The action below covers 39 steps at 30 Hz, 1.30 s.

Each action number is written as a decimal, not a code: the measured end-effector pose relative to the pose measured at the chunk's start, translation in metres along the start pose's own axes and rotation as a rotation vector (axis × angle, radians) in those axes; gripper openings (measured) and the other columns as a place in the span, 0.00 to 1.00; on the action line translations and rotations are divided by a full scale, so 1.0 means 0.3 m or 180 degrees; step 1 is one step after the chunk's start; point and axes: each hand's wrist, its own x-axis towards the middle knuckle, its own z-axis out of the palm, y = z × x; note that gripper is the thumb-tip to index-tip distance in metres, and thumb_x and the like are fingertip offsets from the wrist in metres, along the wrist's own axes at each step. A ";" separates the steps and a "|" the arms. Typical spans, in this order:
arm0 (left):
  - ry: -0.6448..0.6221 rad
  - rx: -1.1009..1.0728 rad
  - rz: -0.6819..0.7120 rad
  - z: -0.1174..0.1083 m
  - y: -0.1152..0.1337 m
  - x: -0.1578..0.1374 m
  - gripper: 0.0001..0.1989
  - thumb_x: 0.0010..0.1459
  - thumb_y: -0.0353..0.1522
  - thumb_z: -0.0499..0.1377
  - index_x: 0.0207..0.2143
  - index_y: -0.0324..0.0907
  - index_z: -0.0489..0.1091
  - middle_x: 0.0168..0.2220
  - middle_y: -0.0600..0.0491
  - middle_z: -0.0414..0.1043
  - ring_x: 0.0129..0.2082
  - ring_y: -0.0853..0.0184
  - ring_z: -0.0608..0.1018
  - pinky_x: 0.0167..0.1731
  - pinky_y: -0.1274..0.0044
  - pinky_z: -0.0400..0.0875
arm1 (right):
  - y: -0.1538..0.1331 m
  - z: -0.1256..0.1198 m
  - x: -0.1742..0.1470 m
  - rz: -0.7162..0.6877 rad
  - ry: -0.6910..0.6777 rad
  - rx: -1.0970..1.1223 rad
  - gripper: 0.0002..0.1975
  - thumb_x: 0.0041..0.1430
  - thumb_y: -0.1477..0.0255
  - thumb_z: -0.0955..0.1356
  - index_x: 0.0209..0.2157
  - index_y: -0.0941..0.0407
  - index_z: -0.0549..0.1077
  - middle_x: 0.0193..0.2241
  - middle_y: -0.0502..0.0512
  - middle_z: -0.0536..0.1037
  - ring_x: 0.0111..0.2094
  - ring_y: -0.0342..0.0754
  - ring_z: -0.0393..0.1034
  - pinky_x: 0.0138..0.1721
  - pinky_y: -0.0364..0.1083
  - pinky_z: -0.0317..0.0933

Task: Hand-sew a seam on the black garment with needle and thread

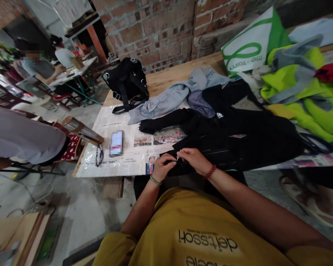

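Observation:
At the table's near edge, my left hand (pixel 163 166) and my right hand (pixel 196 159) meet with the fingertips almost touching. The right fingers are pinched on a thin, shiny, needle-like thing (pixel 178 157), too small to name for certain. My left fingers are also closed in a pinch beside it; what they hold is hidden. A black garment (pixel 224 136) lies spread out beyond and to the right of my hands, its near edge right by them. Part of it is under my fingers.
Newspaper (pixel 130 162) covers the table, with a phone (pixel 116 143), glasses (pixel 99 155) and a metallic flask (pixel 83 130) on the left. Farther back are a black bag (pixel 129 79), grey cloth (pixel 166 98), yellow-green clothes (pixel 308 88) and a white-green bag (pixel 249 48). Other people sit at left.

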 end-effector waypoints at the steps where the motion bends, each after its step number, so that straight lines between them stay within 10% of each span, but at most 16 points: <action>1: -0.0037 -0.0008 0.0006 -0.001 -0.001 0.000 0.04 0.50 0.31 0.62 0.29 0.40 0.74 0.29 0.53 0.71 0.31 0.71 0.72 0.34 0.78 0.65 | 0.002 -0.002 0.000 0.0031 -0.0017 -0.0015 0.15 0.46 0.60 0.66 0.18 0.58 0.69 0.14 0.46 0.62 0.20 0.39 0.54 0.24 0.41 0.47; 39: 0.0240 0.0503 -0.0095 0.025 0.007 0.001 0.07 0.54 0.35 0.59 0.30 0.39 0.70 0.28 0.54 0.68 0.28 0.72 0.69 0.29 0.80 0.64 | 0.039 0.008 0.018 0.0082 -0.0257 -0.0087 0.16 0.46 0.60 0.64 0.17 0.57 0.60 0.16 0.43 0.56 0.20 0.37 0.48 0.23 0.41 0.43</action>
